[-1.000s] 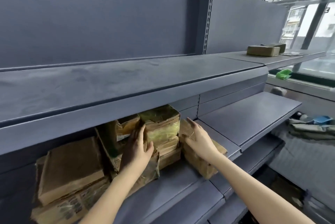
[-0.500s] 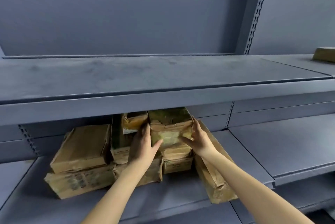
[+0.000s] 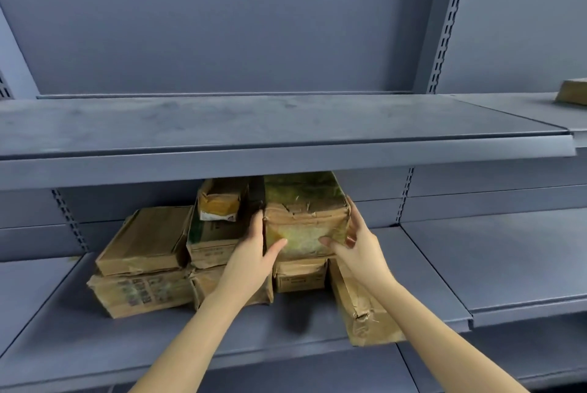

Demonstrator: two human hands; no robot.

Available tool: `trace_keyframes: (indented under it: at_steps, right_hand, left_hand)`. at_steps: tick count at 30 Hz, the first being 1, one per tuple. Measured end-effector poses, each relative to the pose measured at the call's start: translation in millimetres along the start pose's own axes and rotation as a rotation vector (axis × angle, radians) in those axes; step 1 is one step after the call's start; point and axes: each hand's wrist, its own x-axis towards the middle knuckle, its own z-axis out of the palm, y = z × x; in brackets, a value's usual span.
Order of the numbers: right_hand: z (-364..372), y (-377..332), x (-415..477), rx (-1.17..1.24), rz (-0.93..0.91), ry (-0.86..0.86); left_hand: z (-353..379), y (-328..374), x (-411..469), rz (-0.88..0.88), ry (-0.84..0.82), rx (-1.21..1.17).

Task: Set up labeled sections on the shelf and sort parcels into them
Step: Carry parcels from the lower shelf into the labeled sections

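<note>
The upper shelf [image 3: 286,151] hides the tops of the parcels at the back, and the print on the boxes is too blurred to read. At the far right edge one more parcel [image 3: 573,92] is cut off by the frame. The fingers of the left hand [image 3: 251,260] go behind the side of the green box [image 3: 305,221], so only the thumb is clear.

The green box sits on a small carton [image 3: 300,275] in the middle of the lower shelf [image 3: 95,338], between a dark box [image 3: 212,233] on its left and a flat parcel [image 3: 362,313] that leans on edge at its right. Further left, two brown parcels [image 3: 143,265] lie stacked.

The green box stands level, its short face toward the camera and its long axis running back to the rear wall. Both hands clasp it: the left lies flat on its left side, the right hand [image 3: 355,243] on its right side, fingers together, thumbs on the front face.
</note>
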Motion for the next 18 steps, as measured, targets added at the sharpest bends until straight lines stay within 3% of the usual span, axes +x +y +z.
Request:
trace_keyframes:
  at_steps: [8, 14, 18]
  right_hand:
    - [-17.7, -33.7, -57.6, -0.028, -0.149, 0.062]
    - [2.7, -64.8, -105.9, -0.027, -0.267, 0.084]
    - [35.5, -77.7, -117.4, -0.038, -0.363, -0.019]
  left_hand:
    - [-22.1, 19.3, -51.8, 0.193, 0.133, -0.32]
    - [-54.9, 1.8, -113.4, 0.096, 0.189, -0.438]
    - [-81.3, -18.4, -151.0, 0.044, 0.281, -0.402]
